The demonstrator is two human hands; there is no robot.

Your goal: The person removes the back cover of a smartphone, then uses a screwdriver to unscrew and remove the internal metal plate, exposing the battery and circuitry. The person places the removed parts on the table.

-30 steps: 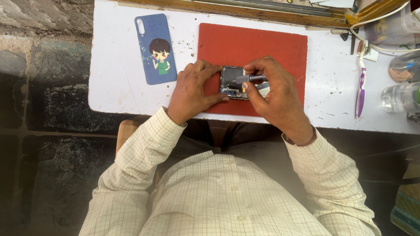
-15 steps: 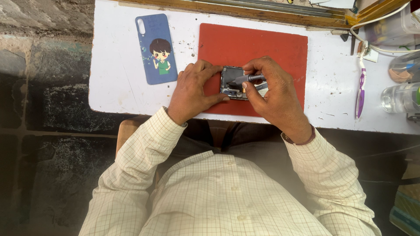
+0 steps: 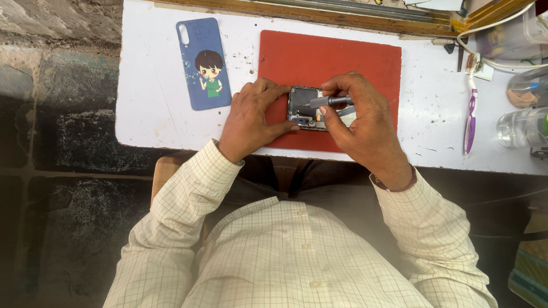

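An opened phone (image 3: 301, 108) with its dark insides showing lies on a red mat (image 3: 331, 60) on the white table (image 3: 148, 114). My left hand (image 3: 251, 120) grips the phone's left end, thumb at its lower edge and fingers over its top. My right hand (image 3: 359, 122) holds a grey screwdriver (image 3: 330, 101), its tip pointing left onto the phone's insides. The phone's right part is hidden under my right hand.
A blue phone case (image 3: 204, 63) with a cartoon figure lies left of the mat. A purple-and-white toothbrush (image 3: 470, 117) lies to the right, with clear containers (image 3: 522, 126) and white cables (image 3: 502, 63) at the right edge. A wooden strip (image 3: 319, 14) runs along the back.
Both hands stay on the phone. The screwdriver has shifted only slightly in my right hand.
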